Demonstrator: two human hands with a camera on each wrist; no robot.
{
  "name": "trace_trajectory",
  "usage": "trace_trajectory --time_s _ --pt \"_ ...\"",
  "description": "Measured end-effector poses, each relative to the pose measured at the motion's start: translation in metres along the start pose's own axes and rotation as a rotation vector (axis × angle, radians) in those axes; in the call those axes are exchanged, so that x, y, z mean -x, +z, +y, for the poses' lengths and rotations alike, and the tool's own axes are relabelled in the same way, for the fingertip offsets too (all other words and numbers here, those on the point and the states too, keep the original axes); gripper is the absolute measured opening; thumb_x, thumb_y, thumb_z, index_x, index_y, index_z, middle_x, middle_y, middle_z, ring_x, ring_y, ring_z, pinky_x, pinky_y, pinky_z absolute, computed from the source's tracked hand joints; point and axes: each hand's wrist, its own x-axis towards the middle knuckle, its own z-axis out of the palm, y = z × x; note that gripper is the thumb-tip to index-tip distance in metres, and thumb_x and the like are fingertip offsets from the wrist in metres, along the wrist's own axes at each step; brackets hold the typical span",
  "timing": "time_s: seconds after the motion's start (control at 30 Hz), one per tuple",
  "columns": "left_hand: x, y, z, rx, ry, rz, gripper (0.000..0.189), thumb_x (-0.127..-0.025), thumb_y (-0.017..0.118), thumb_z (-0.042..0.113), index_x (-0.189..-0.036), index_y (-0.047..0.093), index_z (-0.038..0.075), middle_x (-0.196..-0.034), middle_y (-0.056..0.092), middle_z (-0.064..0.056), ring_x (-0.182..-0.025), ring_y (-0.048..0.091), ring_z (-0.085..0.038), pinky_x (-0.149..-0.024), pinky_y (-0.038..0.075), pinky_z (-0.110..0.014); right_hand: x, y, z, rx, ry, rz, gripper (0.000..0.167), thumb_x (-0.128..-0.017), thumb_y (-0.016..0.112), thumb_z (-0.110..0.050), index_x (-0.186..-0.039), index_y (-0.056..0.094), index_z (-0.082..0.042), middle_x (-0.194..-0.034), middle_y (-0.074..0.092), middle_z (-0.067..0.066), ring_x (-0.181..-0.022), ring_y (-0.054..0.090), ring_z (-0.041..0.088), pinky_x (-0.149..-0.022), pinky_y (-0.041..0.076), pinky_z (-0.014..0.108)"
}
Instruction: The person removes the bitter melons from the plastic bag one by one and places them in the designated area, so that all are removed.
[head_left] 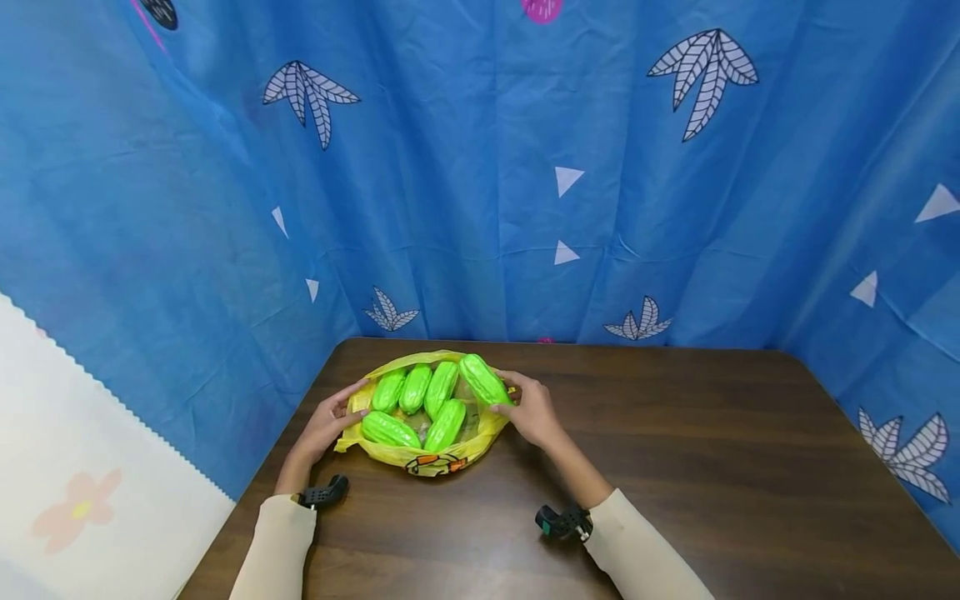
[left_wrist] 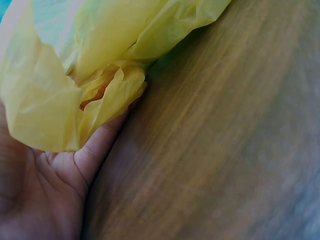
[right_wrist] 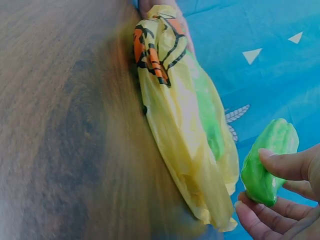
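A yellow plastic bag lies on the table with its mouth spread wide, and several glossy green ribbed gourds sit inside. My left hand holds the bag's left side, thumb at the rim and fingers along the outside; in the left wrist view crumpled yellow plastic covers much of that hand. At the bag's right rim, my right hand pinches one more green ribbed gourd between thumb and fingers. The right wrist view shows this gourd tilted, beside the bag's side.
The dark brown wooden table stretches out to the right of the bag. A blue patterned curtain hangs behind the table and on both sides. White cloth with a scalloped edge hangs at the left.
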Motion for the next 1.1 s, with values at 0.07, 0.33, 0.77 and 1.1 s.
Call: trace_trajectory --time_s 0.07,0.33,0.77,1.1 --pt "0.0 0.001 0.0 0.004 -0.002 -0.001 0.065 -0.099 0.068 0.014 -0.156 0.04 0.006 -0.163 0.03 -0.019 -0.119 0.053 0.005 -0.087 0.052 -0.019 0.002 -0.004 -0.001 -0.002 -0.012 0.013 0.057 -0.082 0.083 0.0 -0.135 0.065 -0.004 -0.121 0.069 0.02 -0.095 0.068 0.035 -0.077 0.059 0.04" --pt "-0.001 0.001 0.001 0.003 0.009 -0.012 0.064 -0.099 0.067 0.014 -0.156 0.039 0.006 -0.163 0.029 -0.019 -0.134 0.049 -0.015 -0.089 0.05 -0.017 0.002 -0.014 -0.007 -0.024 -0.017 0.052 0.054 -0.079 0.084 0.001 -0.131 0.067 -0.003 -0.113 0.071 0.015 -0.098 0.068 0.033 -0.085 0.057 0.044" --pt "-0.002 -0.001 0.001 -0.012 0.02 -0.005 0.064 -0.099 0.068 0.015 -0.156 0.04 0.005 -0.162 0.03 -0.021 -0.135 0.046 -0.013 -0.091 0.049 -0.017 0.001 -0.04 -0.01 -0.075 0.032 0.073 0.049 -0.082 0.083 -0.001 -0.128 0.069 -0.007 -0.115 0.071 0.013 -0.1 0.068 0.03 -0.087 0.056 0.045" --pt "0.0 -0.001 0.002 -0.024 0.014 -0.002 0.064 -0.098 0.069 0.015 -0.155 0.041 0.005 -0.162 0.032 -0.021 -0.136 0.044 -0.012 -0.092 0.047 -0.015 -0.001 -0.051 -0.004 -0.084 0.021 0.065 0.045 -0.082 0.084 -0.002 -0.124 0.069 -0.006 -0.117 0.072 0.014 -0.103 0.068 0.032 -0.088 0.056 0.046"
